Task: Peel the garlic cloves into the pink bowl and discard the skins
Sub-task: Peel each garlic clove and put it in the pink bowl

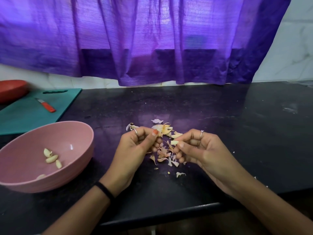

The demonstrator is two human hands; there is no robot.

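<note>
My right hand (196, 146) pinches a pale garlic clove (174, 142) between thumb and fingers above the counter. My left hand (137, 143) is curled, and its thumb and fingertips pinch a bit of papery skin (160, 135) just left of the clove. A heap of loose garlic skins (165, 155) lies on the black counter under and behind both hands, with part of a garlic bulb (162, 128) behind them. The pink bowl (79, 133) stands to the left and holds several peeled cloves (51, 158).
A teal cutting board (20, 116) lies at the back left with a small red-handled knife (46, 106) on it. A red bowl (11, 89) sits at the far left edge. A purple curtain (152, 39) hangs behind. The counter's front edge (169, 212) runs close below my wrists.
</note>
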